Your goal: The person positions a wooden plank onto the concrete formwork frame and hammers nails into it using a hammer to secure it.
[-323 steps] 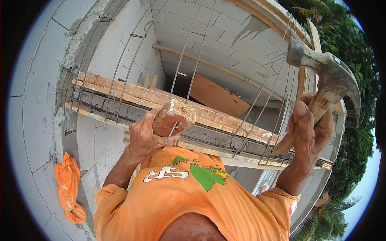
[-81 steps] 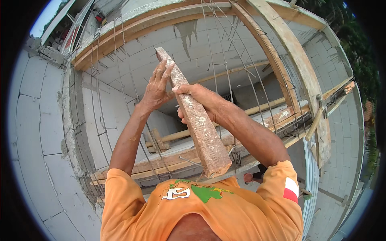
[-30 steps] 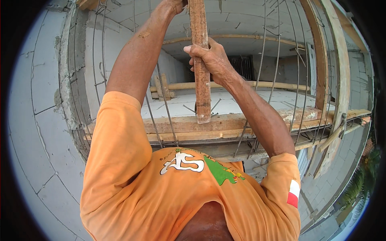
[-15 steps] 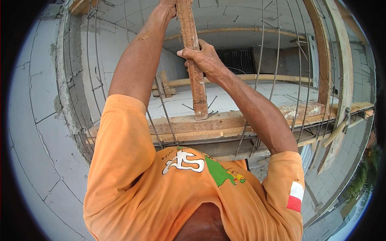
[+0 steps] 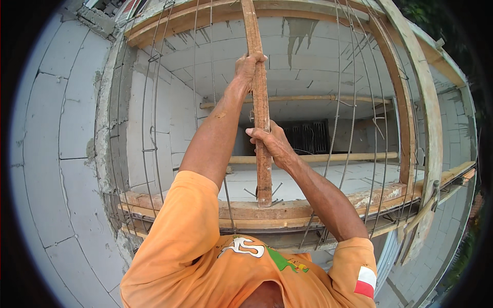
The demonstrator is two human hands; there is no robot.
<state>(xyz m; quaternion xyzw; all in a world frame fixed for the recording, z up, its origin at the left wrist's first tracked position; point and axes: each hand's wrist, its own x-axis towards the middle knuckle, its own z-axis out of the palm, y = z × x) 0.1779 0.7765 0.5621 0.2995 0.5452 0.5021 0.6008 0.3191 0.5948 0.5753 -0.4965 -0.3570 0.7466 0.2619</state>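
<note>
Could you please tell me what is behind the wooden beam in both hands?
Beyond the wooden beam, a block wall, two long poles and a dark slatted panel show; the strip directly behind the beam is covered.

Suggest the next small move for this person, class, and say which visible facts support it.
Probably to steady the timber at its lower end against the front board, with neither hand letting go: the left hand grips higher up, the right hand lower down, that end appears to meet the board, and nails beside it stick out, not driven home.
</note>
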